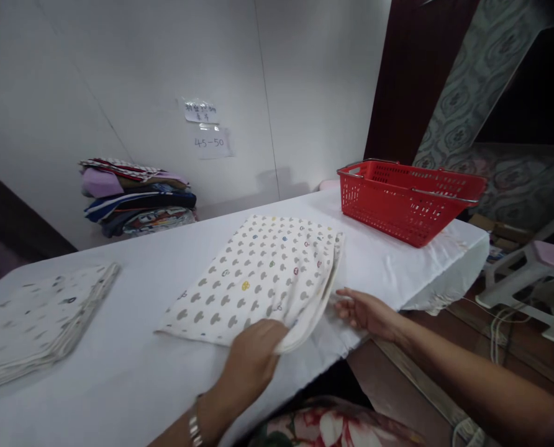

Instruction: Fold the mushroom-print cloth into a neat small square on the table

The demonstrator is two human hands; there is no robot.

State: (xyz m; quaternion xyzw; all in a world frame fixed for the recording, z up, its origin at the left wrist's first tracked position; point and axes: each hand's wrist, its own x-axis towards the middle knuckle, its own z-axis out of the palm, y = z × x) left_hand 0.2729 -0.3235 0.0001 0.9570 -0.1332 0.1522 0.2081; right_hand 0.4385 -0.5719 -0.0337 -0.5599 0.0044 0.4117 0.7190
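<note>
A folded white cloth printed with grey mushroom shapes and a few coloured ones lies across the middle of the table. My left hand grips its near corner, fingers closed over the edge, which is lifted a little. Just off the cloth's right edge is my right hand, its fingers slightly curled and apart with nothing between them. To the left rests a flat stack of folded white cloth with small dark prints.
A red plastic basket with metal handles stands at the table's right end. Behind the white-covered table is a pile of folded clothes against the wall. Paper signs hang above. A plastic stool stands on the floor at right.
</note>
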